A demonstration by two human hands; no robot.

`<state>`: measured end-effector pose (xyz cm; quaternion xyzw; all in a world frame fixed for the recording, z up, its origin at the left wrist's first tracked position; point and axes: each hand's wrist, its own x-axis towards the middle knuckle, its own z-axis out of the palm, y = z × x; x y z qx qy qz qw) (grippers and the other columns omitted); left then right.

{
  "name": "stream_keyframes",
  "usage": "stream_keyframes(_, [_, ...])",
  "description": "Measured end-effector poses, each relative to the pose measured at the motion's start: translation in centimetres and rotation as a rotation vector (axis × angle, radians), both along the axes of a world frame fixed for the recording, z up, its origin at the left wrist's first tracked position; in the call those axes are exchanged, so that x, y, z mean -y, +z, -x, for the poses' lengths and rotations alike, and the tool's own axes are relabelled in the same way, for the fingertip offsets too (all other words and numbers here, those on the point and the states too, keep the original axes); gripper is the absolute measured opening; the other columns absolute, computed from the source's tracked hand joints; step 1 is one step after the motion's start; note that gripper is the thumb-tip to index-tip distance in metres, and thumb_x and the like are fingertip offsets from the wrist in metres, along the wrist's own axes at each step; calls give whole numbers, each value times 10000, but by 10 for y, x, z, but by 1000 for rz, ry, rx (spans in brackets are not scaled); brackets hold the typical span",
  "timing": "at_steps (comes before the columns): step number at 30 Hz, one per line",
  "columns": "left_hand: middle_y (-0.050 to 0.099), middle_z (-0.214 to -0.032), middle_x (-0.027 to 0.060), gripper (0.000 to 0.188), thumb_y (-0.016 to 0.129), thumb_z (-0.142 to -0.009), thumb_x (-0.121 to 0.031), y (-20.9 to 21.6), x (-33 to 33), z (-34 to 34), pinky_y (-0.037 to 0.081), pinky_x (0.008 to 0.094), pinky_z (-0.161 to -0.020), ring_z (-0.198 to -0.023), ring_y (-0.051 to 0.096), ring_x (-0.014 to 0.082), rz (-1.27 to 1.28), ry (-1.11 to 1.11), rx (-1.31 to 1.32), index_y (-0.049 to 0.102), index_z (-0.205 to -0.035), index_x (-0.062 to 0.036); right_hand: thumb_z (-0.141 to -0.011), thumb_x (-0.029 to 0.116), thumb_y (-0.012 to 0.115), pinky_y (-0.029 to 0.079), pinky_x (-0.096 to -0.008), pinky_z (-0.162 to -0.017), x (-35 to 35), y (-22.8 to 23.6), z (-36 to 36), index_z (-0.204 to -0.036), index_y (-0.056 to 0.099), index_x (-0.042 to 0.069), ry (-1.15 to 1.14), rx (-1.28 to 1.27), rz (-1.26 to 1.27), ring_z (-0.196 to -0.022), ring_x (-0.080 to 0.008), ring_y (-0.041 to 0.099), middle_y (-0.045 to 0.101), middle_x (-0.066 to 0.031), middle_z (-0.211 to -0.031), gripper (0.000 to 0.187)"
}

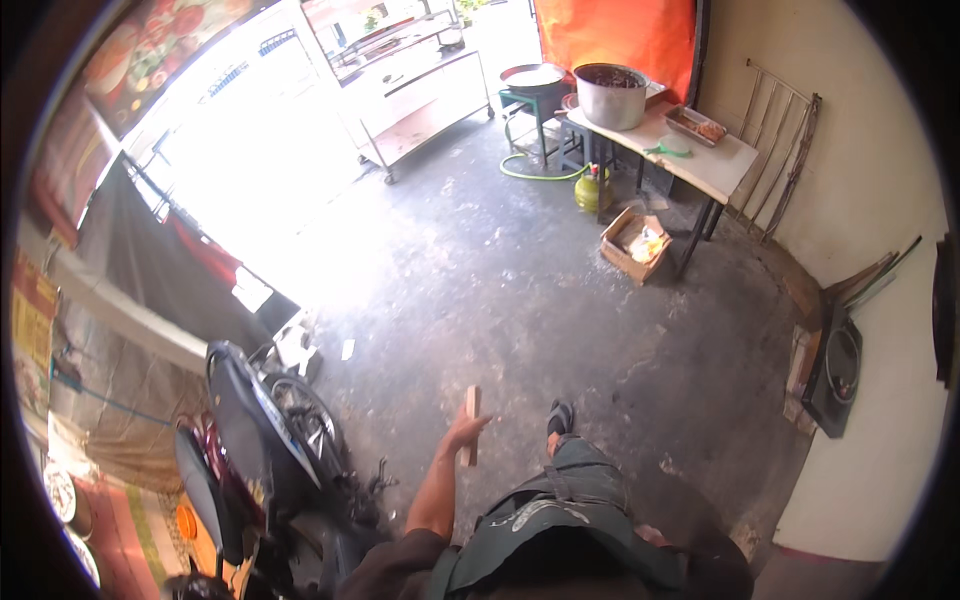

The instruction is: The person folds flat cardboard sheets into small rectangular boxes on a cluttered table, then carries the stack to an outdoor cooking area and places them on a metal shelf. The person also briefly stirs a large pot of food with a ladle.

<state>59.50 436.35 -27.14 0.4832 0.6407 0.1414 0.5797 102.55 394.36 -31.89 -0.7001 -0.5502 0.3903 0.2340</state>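
Ahead of my body on the left, my left hand (461,431) is closed around a short, narrow wooden block (473,400). The block stands out both above and below the fingers. Low at my right side, only a small part of my right hand (652,536) shows beside the dark shorts, and its fingers are hidden. One foot in a dark sandal (562,418) is forward on the grey concrete floor (500,320). Nothing else is near either hand.
Parked motorbikes (255,430) stand close on my left. At the far right, a table (735,160) bears a large pot (611,97) and a metal tray (696,127). Beneath are a green gas cylinder (591,190) and a cardboard box (625,262). A wheeled cart (415,133) stands far ahead.
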Motion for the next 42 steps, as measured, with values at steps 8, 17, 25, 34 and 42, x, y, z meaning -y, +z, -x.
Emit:
stream_keyframes(8, [605, -987, 190, 868, 802, -767, -273, -54, -134, 15, 547, 407, -675, -759, 636, 255, 316, 145, -133, 243, -1356, 33, -989, 192, 506, 502, -293, -603, -629, 25, -99, -1183, 574, 77, -500, -362, 175, -638, -123, 589, 634, -37, -902, 236])
stream_keyframes(17, [568, -1070, 262, 852, 823, -727, -305, -124, -406, -8, 532, 463, -785, -928, 632, 342, 339, 327, -240, 301, -1279, 81, -1000, 190, 464, 515, -266, -658, -1029, 115, -99, -1208, 563, 130, -292, -723, 22, -752, -120, 638, 637, -33, -1032, 238])
stream_keyframes(25, [474, -1316, 258, 957, 768, -760, -326, -35, -832, -194, 443, 438, -986, -1205, 520, 367, -42, -107, -14, 206, -1453, 21, -978, 165, 510, 511, -251, -634, -1254, 90, -117, -1194, 567, 119, -313, -686, 86, -722, -92, 597, 636, -19, -991, 228])
stream_keyframes(34, [466, -1356, 267, 981, 759, -769, -351, -10, -1089, -307, 415, 441, -1032, -1262, 492, 365, -152, -463, -31, 175, -1501, -60, -904, 198, 604, 506, -341, -845, -1615, 7, -284, -1210, 563, 51, -709, -192, -396, -953, -247, 639, 661, -122, -1039, 342])
stream_keyframes(42, [558, -1157, 252, 871, 785, -761, -287, -80, -1114, -146, 512, 457, -853, -993, 619, 340, 286, 126, -377, 280, -1379, 63, -871, 522, 601, 488, -425, -940, -1706, -126, -366, -1297, 473, -68, -942, -246, 473, -1112, -346, 615, 625, -249, -1150, 739])
